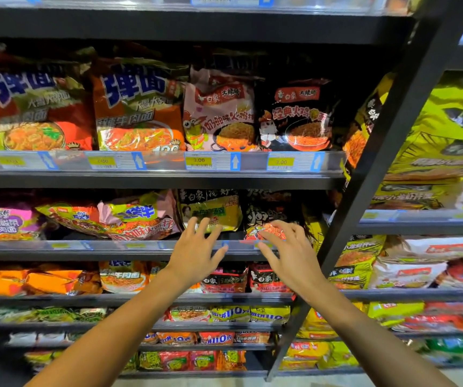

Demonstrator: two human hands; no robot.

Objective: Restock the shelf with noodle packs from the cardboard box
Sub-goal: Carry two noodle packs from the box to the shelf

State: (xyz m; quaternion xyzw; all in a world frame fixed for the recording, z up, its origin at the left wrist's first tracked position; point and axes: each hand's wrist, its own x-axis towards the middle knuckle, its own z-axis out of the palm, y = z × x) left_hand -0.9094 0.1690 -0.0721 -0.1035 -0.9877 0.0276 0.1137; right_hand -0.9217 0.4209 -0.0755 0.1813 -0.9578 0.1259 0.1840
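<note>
Stocked shelf (152, 248); left hand (197, 254) spread; right hand (289, 254) pinching black noodle pack (266, 219).

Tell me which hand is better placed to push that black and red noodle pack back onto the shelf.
Right. The right hand already has its fingertips on the black and red noodle pack, while the left hand sits open before the neighbouring yellow pack.

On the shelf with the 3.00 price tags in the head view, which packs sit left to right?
Red noodle pack with blue lettering → orange noodle pack with blue lettering → pink noodle pack → black noodle pack.
</note>
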